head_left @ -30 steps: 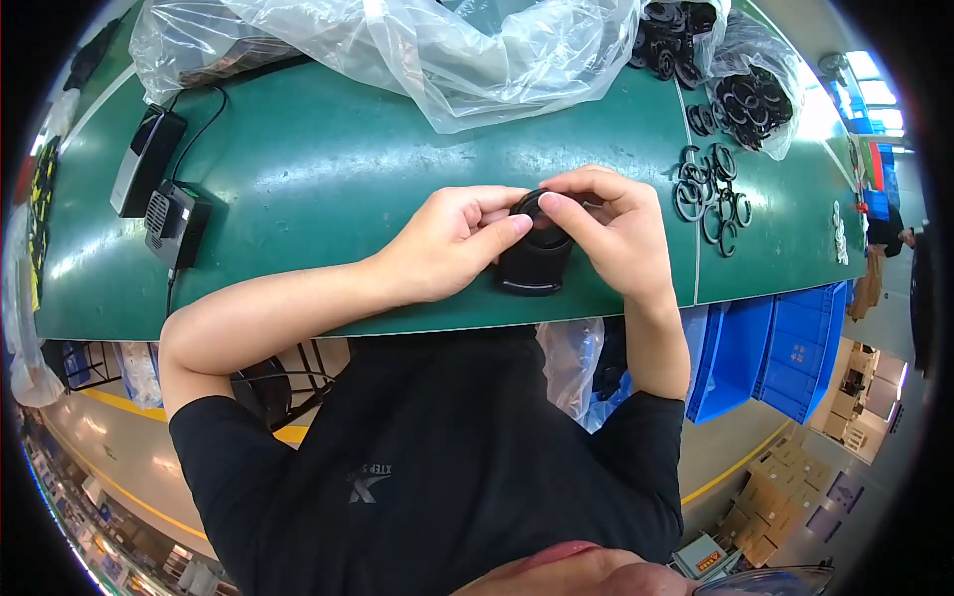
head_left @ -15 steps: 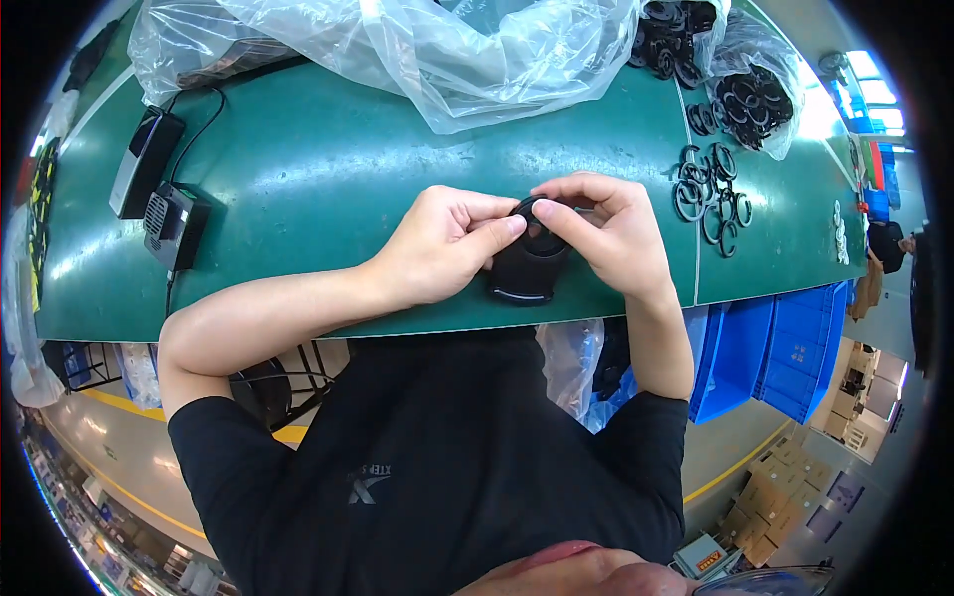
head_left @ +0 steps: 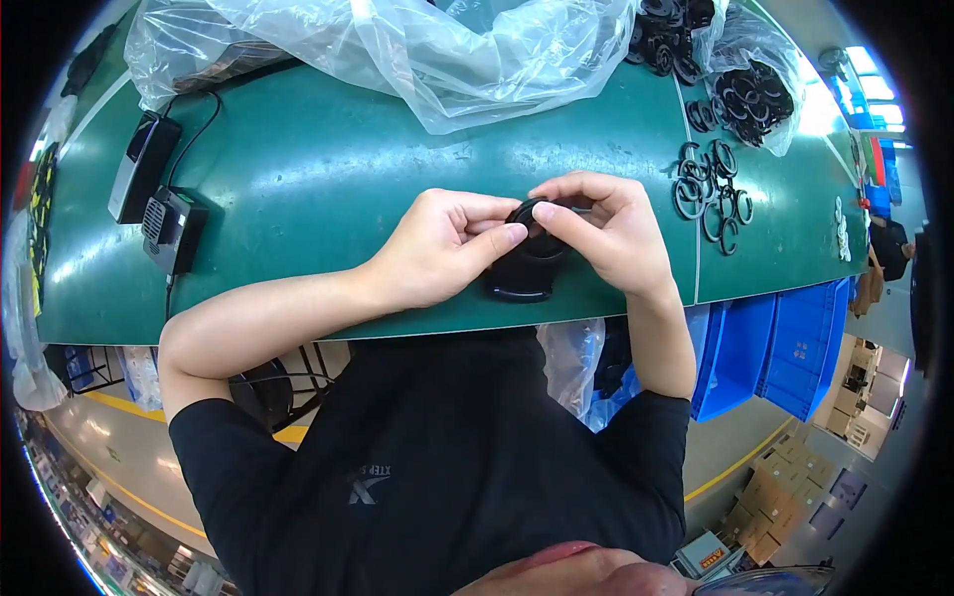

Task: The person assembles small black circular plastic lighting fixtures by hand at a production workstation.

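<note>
Close to the table's near edge, both my hands work on a black plastic part [head_left: 521, 280], broad at its lower end with a round opening toward the top. A thin black ring [head_left: 528, 207] shows at that top end, partly covered by my fingers. My left hand [head_left: 437, 250] pinches it from the left, thumb on its near face and index finger behind. From the other side my right hand [head_left: 618, 238] presses its thumb against the rim, fingers curled behind. Whether the ring sits fully in the part cannot be seen.
Loose black rings [head_left: 712, 194] lie to the right on the green table [head_left: 328, 189], below a clear bag of rings [head_left: 755, 104]. Clear plastic sheeting [head_left: 467, 70] covers the far side. Two corded black devices [head_left: 174, 233] stand left; blue bins [head_left: 740, 348] are at lower right.
The black part has tipped slightly, so its round opening shows less and its lower end sits a little higher. Both hands keep nearly the same place and grip.
</note>
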Tool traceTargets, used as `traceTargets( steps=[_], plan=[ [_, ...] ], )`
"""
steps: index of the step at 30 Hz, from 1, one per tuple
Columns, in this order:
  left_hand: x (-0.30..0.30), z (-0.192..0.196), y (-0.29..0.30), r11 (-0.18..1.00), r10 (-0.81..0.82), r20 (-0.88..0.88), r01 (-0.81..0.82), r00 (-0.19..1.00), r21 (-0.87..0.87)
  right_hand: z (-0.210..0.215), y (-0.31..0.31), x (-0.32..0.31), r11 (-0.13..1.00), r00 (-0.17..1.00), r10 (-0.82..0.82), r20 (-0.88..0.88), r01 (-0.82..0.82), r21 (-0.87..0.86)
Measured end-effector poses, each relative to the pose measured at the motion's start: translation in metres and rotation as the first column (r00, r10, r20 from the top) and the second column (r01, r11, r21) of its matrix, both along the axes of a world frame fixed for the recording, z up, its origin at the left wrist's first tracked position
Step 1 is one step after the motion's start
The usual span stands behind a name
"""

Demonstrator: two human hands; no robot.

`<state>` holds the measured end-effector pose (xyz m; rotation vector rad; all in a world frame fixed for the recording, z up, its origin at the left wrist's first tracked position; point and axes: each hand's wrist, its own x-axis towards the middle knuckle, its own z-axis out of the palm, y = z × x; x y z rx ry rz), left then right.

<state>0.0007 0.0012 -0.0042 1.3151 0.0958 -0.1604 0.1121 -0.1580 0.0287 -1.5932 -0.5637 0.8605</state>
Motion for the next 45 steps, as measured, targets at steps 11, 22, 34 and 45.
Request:
traceTargets(
  steps=[11, 22, 34, 45],
  plan=[
    [-0.001, 0.002, -0.001, 1.000, 0.015, 0.000, -0.015, 1.000, 0.025, -0.003, 0.000, 0.000, 1.000, 0.999, 0.018, 0.048, -0.018, -0.005],
    [-0.002, 0.011, -0.003, 0.998, 0.061, -0.049, -0.060, 0.997, 0.035, -0.005, 0.003, -0.009, 0.999, 0.998, -0.009, 0.065, 0.012, -0.037],
    [0.002, 0.002, 0.002, 0.986, 0.052, -0.127, -0.071, 0.991, -0.149, 0.000, -0.007, -0.016, 0.988, 0.859, -0.150, 0.489, 0.142, 0.054],
    [0.003, 0.009, 0.004, 0.970, 0.014, -0.131, -0.045, 0.991, -0.239, -0.015, -0.008, -0.031, 0.980, 0.397, -0.191, 0.897, 0.122, 0.155]
  ],
)
